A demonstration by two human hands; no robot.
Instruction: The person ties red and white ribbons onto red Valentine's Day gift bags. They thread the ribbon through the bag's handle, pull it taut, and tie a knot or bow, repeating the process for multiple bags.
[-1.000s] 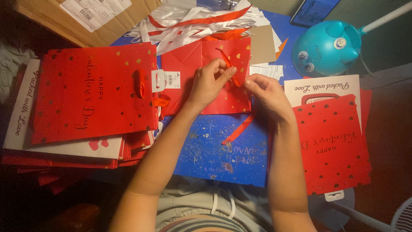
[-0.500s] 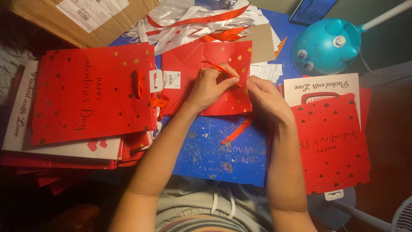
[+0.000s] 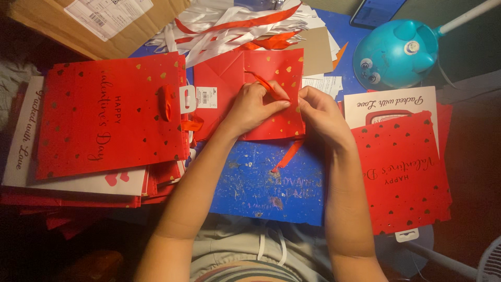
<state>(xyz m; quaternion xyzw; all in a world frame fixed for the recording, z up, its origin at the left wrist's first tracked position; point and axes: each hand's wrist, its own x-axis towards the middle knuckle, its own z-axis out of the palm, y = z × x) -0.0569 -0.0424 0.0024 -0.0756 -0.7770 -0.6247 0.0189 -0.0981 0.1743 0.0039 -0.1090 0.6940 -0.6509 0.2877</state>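
Since a moment ago your hands have barely shifted; both stay bunched over the small red gift bag [image 3: 237,89], the fingers drawn a little closer at its edge. To the far side of your left hand [image 3: 254,107] lies a stack of flat red bags [image 3: 109,112] on white card, well apart from the work. Your left hand rests on the bag, fingers curled nearly closed, thumb and forefinger pinching the red ribbon [image 3: 267,84] where it meets the bag's rim. Your right hand [image 3: 319,112] sits just beside it, fingers bent and pressing that rim; whether it grips the ribbon too, I cannot tell. A loose ribbon end trails below your hands onto the blue table [image 3: 261,183]. Beyond your right hand lie more flat red bags [image 3: 404,172].

You look to be fitting the ribbon handle. Next, I judge, calls for a steady pinch and a gentle pull through.
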